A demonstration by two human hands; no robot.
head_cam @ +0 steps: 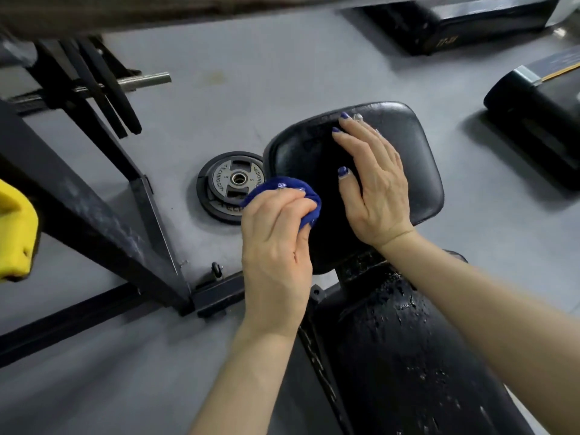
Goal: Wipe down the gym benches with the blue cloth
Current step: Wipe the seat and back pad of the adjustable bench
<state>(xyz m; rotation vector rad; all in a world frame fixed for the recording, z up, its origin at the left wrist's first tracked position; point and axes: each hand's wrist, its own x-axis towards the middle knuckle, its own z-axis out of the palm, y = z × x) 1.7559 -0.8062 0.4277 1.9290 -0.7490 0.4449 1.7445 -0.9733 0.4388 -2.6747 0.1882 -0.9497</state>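
Note:
A black padded bench seat (417,158) fills the middle of the view, with a longer black back pad (392,356) below it, wet with droplets. My left hand (276,246) grips a bunched blue cloth (309,202) at the seat's left edge. My right hand (373,183) lies flat on the seat with straight fingers, just right of the cloth. Most of the cloth is hidden inside my left fist.
A black weight plate (229,186) lies on the grey floor left of the seat. A black steel frame (103,221) and a bar (144,81) stand at left. A yellow object (15,230) sits at the left edge. Other black equipment (533,127) lies at right.

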